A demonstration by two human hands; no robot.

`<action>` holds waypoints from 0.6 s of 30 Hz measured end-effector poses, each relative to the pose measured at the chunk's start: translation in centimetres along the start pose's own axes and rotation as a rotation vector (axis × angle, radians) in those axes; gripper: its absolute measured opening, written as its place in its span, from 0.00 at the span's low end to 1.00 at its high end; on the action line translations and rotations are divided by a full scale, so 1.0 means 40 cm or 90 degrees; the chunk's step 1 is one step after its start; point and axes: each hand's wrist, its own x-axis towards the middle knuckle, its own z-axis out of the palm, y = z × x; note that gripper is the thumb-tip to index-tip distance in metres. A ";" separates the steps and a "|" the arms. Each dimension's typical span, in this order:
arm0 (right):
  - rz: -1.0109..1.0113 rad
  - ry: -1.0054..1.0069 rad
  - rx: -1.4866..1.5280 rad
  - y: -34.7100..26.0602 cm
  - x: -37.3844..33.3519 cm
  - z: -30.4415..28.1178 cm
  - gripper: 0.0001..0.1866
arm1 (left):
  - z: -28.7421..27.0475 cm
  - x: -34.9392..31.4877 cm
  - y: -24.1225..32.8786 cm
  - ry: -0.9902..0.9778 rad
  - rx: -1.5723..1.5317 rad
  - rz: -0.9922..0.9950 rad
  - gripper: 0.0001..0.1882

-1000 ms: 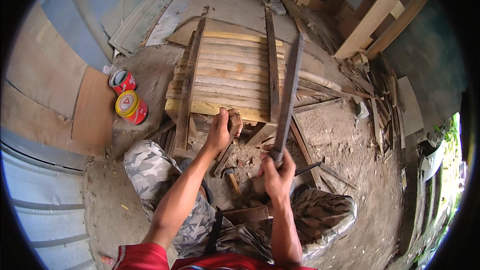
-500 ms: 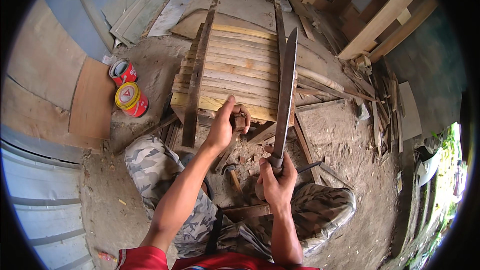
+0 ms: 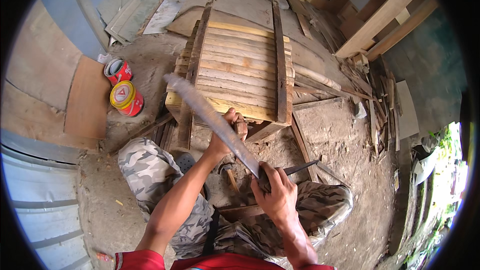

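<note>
My right hand (image 3: 274,190) is wrapped round the handle of a machete (image 3: 210,117). Its long worn blade slants up to the left and passes in front of my left hand (image 3: 223,137). The fingers of that hand are closed round a small piece of brown wood (image 3: 241,128), partly hidden by them. Beyond both hands stands a low slatted wooden bench (image 3: 237,75) with two dark battens (image 3: 281,60) lying lengthwise over its slats. The blade's tip appears over the left batten; whether they touch I cannot tell.
Two paint cans (image 3: 127,98) stand on the left. A hammer (image 3: 230,176) lies on the dirt floor between my legs. Scrap wood (image 3: 372,90) is piled at the right, and boards (image 3: 87,97) lean on the left wall. A dark pointed rod (image 3: 302,166) sticks out beside my right hand.
The machete has swung from nearly upright to a leftward slant, its blade now crossing my left hand. My left hand, still holding the wood, has dipped slightly.
</note>
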 end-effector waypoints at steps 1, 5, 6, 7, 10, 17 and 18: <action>-0.033 -0.007 -0.015 0.011 0.004 -0.007 0.24 | 0.009 -0.005 0.018 -0.007 0.016 -0.014 0.26; -0.063 0.005 -0.119 0.079 0.030 -0.007 0.27 | 0.013 -0.013 -0.001 0.043 0.194 0.061 0.24; -0.035 0.006 -0.143 0.087 0.039 -0.010 0.27 | 0.003 -0.012 -0.020 0.055 0.274 0.110 0.23; -0.006 0.010 -0.157 0.087 0.052 -0.023 0.26 | 0.003 -0.004 -0.020 0.064 0.322 0.114 0.23; -0.088 0.020 -0.149 0.107 0.050 -0.048 0.29 | 0.025 -0.017 0.001 0.046 0.302 0.004 0.23; -0.050 0.049 -0.166 0.146 0.083 -0.059 0.25 | 0.007 -0.016 -0.017 -0.001 0.204 0.074 0.23; -0.076 0.067 -0.158 0.150 0.081 -0.064 0.25 | 0.018 -0.020 -0.007 -0.011 0.177 0.067 0.23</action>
